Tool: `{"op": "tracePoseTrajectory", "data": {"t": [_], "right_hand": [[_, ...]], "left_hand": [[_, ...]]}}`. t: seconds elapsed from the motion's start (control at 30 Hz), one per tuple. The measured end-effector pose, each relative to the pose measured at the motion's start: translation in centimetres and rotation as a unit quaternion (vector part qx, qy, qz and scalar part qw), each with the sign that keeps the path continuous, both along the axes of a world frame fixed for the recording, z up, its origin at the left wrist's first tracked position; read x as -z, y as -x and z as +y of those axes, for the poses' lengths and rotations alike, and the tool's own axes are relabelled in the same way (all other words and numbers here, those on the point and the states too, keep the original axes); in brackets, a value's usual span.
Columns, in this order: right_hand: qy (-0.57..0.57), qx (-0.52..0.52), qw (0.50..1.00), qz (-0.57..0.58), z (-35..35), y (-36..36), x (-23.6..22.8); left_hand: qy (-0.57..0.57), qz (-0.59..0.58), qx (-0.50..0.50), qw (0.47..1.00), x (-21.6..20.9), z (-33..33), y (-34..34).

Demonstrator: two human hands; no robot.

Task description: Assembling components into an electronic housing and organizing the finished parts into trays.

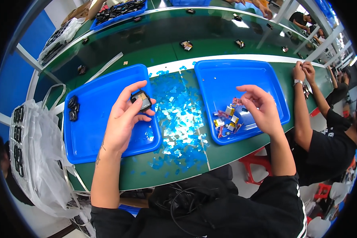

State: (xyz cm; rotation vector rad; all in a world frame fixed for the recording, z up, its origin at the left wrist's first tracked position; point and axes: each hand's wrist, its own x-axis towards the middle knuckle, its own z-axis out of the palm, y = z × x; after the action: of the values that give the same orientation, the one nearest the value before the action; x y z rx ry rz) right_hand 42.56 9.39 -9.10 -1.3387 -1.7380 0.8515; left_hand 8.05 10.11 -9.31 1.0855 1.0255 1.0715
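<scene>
My left hand (125, 115) is closed around a small black square casing (141, 99), like a watch body, with pale and yellowish parts showing inside. It is held above the right side of the left blue tray (107, 152). Several black casings (73, 108) lie at that tray's left end. Over the right blue tray (242, 65) hovers my right hand (263, 111), its thumb and fingers curved and apart, with nothing visible between them. Just left of it in that tray is a pile of small battery packs (230, 119) with silver, yellow and reddish parts.
Bits of shiny blue film (180, 123) cover the green table between the trays. Behind a white rail, a green belt carries scattered small assemblies (186, 45). Stacked plastic sheets (37, 158) stand at left. A co-worker's hands (303, 70) are at right, near a red stool (254, 164).
</scene>
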Motion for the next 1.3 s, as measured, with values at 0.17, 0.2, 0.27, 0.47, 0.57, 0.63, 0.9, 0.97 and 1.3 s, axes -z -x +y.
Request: {"op": "tracePoseTrajectory", "data": {"t": [0.17, 0.2, 0.27, 0.47, 0.57, 0.63, 0.9, 0.97, 1.3], "right_hand": [[0.113, -0.009, 0.991, 0.077, 0.0, 0.5, -0.7], [0.142, 0.002, 0.981, 0.13, -0.2, 0.9, -0.9], [0.14, -0.025, 0.979, 0.146, -0.6, 1.9, -0.6], [0.109, -0.151, 0.975, 0.121, -2.3, 6.2, -1.9], [0.13, -0.198, 0.963, 0.131, -2.3, 8.3, -2.4], [0.12, -0.2, 0.961, 0.149, -2.2, 8.9, -1.6], [0.125, -0.085, 0.947, 0.283, -3.1, 9.4, 0.5], [0.126, -0.076, 0.947, 0.284, -3.1, 9.7, 0.0], [0.103, -0.07, 0.963, 0.24, -3.1, 10.3, -0.8]], "left_hand": [[-0.034, 0.049, 0.012, 0.998, 1.0, -0.1, -0.2], [-0.054, 0.077, 0.028, 0.995, 1.2, -0.2, -0.1], [-0.083, 0.082, 0.012, 0.993, 1.7, -0.9, -0.9], [-0.154, 0.145, 0.104, 0.972, 1.2, -2.5, -4.1], [-0.157, 0.146, 0.198, 0.956, 0.6, -2.7, -4.5], [-0.158, 0.115, 0.172, 0.966, 0.9, -3.1, -4.7], [-0.145, 0.124, 0.089, 0.978, 1.6, -3.7, -4.1], [-0.228, 0.168, 0.098, 0.954, 1.9, -3.7, -4.1], [-0.243, 0.13, 0.059, 0.96, 1.5, -4.0, -4.6]]}}
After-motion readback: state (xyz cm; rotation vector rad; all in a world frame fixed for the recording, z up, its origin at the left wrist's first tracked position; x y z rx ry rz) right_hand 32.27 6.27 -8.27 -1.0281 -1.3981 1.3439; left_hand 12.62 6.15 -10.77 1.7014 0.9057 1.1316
